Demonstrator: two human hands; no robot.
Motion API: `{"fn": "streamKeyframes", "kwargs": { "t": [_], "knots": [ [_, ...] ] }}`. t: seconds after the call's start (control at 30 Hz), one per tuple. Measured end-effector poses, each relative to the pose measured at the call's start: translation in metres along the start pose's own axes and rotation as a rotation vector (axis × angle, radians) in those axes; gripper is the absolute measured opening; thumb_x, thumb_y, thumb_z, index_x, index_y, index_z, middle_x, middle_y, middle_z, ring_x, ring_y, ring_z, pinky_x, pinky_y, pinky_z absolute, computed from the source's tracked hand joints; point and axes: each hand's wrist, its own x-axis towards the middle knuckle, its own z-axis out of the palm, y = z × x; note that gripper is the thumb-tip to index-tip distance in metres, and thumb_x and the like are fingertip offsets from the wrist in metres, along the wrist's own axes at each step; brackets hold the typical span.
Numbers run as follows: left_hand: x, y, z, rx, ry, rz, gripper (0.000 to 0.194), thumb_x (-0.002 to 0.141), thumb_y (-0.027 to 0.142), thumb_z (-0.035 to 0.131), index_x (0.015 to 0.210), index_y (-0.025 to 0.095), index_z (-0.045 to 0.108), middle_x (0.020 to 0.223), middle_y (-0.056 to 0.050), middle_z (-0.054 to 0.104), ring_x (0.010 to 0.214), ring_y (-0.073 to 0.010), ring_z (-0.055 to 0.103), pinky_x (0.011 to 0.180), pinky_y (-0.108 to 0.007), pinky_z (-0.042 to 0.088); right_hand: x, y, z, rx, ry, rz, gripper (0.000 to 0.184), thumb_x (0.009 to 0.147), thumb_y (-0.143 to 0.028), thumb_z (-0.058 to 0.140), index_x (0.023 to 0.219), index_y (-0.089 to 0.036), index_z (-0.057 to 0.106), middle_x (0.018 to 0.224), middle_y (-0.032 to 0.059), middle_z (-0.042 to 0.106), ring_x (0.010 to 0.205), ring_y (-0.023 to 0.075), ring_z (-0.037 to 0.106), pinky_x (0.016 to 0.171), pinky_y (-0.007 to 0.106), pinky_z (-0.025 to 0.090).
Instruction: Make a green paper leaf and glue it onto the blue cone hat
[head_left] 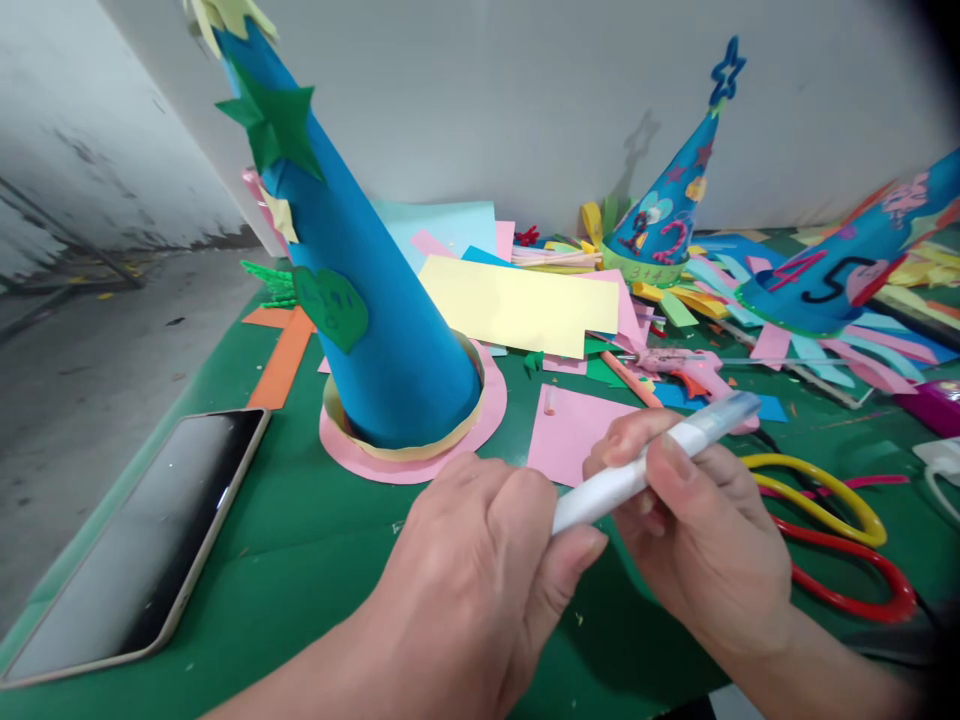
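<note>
My left hand (480,560) is closed around the lower end of a white marker pen (607,488). The fingers of my right hand (697,530) pinch the same pen nearer its bluish-grey, see-through end, so it slants up to the right above the table. Just beyond my left hand stands a tall blue paper cone hat (382,290) with a pink brim, leaning left. Green and pale yellow paper shapes decorate it. A pink paper sheet (574,425) lies behind the pen, partly hidden by my right hand.
A phone (142,540) lies at the table's left edge. Yellow- and red-handled scissors (847,500) lie right of my right hand, blades hidden. Behind are a pink glue gun (686,368), cut paper (517,300) and two decorated blue cone hats (664,200), one partly out of frame.
</note>
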Motion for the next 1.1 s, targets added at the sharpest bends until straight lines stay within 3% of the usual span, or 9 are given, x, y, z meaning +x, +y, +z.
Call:
{"fn": "streamKeyframes", "kwargs": {
  "t": [0.23,0.5,0.6,0.67,0.77,0.83,0.9,1.0,1.1],
  "knots": [
    [-0.001,-0.009,0.018,-0.063,-0.001,-0.095,0.035,0.093,0.032,0.025,0.067,0.020,0.043,0.058,0.001,0.044,0.050,-0.0134,0.039,0.044,-0.025,0.031,0.010,0.014,-0.010,-0.014,-0.057,0.077,0.016,0.084,-0.032,0.055,0.077,-0.023,0.065,0.053,-0.0046,0.034,0.048,0.0086,0.025,0.043,0.024,0.018],
    [-0.010,-0.024,0.035,-0.237,-0.147,-0.297,0.029,0.092,0.031,0.029,0.078,0.017,0.050,0.066,-0.001,0.051,0.059,-0.0154,0.047,0.052,-0.028,0.039,0.019,0.036,-0.015,-0.032,-0.088,0.170,0.016,0.085,-0.034,0.052,0.089,-0.022,0.061,0.059,-0.0049,0.038,0.054,0.0088,0.034,0.051,0.024,0.026],
    [-0.011,-0.026,0.035,-0.234,-0.147,-0.251,0.028,0.091,0.028,0.032,0.073,0.017,0.050,0.065,-0.002,0.051,0.060,-0.0160,0.048,0.054,-0.028,0.040,0.017,0.037,-0.014,-0.064,-0.081,0.172,0.017,0.086,-0.035,0.051,0.086,-0.021,0.060,0.059,-0.0049,0.038,0.055,0.0085,0.035,0.053,0.023,0.028],
    [-0.012,-0.027,0.033,-0.226,-0.115,-0.200,0.023,0.090,0.028,0.035,0.079,0.017,0.052,0.069,-0.003,0.053,0.065,-0.0172,0.050,0.057,-0.029,0.042,0.016,0.032,-0.015,-0.127,-0.075,0.146,0.020,0.088,-0.036,0.047,0.081,-0.020,0.058,0.064,-0.0032,0.042,0.059,0.0094,0.038,0.055,0.024,0.032],
    [-0.015,-0.029,0.031,-0.144,0.045,-0.168,0.025,0.089,0.024,0.040,0.111,0.013,0.046,0.095,-0.010,0.055,0.087,-0.0215,0.052,0.071,-0.034,0.045,0.017,0.015,-0.021,-0.376,-0.138,0.088,0.025,0.092,-0.035,0.037,0.078,-0.021,0.052,0.076,-0.0001,0.049,0.067,0.0121,0.045,0.061,0.026,0.038],
    [-0.016,-0.030,0.029,-0.012,0.175,-0.099,0.039,0.087,0.018,0.043,0.125,0.012,0.035,0.115,-0.017,0.047,0.106,-0.0257,0.045,0.084,-0.039,0.040,0.021,-0.001,-0.028,-0.721,-0.252,0.047,0.024,0.091,-0.034,0.038,0.076,-0.021,0.051,0.069,-0.0007,0.050,0.061,0.0127,0.045,0.056,0.027,0.036],
    [-0.016,-0.030,0.028,0.143,0.233,-0.013,0.045,0.085,0.016,0.047,0.128,0.014,0.033,0.126,-0.019,0.041,0.114,-0.0292,0.038,0.092,-0.044,0.031,0.025,-0.015,-0.034,-1.107,-0.399,-0.042,0.021,0.088,-0.031,0.044,0.074,-0.021,0.056,0.064,-0.0005,0.052,0.057,0.0138,0.045,0.052,0.027,0.032],
    [-0.013,-0.028,0.028,0.253,0.139,0.049,0.038,0.085,0.017,0.046,0.123,0.018,0.042,0.118,-0.013,0.054,0.111,-0.0296,0.042,0.093,-0.045,0.024,0.031,-0.029,-0.039,-1.441,-0.581,-0.234,0.014,0.084,-0.030,0.052,0.084,-0.024,0.064,0.067,0.0017,0.060,0.063,0.0176,0.052,0.054,0.029,0.032],
    [-0.008,-0.026,0.027,0.244,0.001,0.072,0.025,0.087,0.015,0.041,0.109,0.016,0.052,0.085,-0.006,0.065,0.090,-0.0252,0.053,0.083,-0.042,0.029,0.035,-0.034,-0.035,-1.557,-0.650,-0.415,0.015,0.081,-0.029,0.057,0.091,-0.026,0.067,0.067,0.0017,0.064,0.062,0.0186,0.055,0.053,0.029,0.032]
  ]
}}
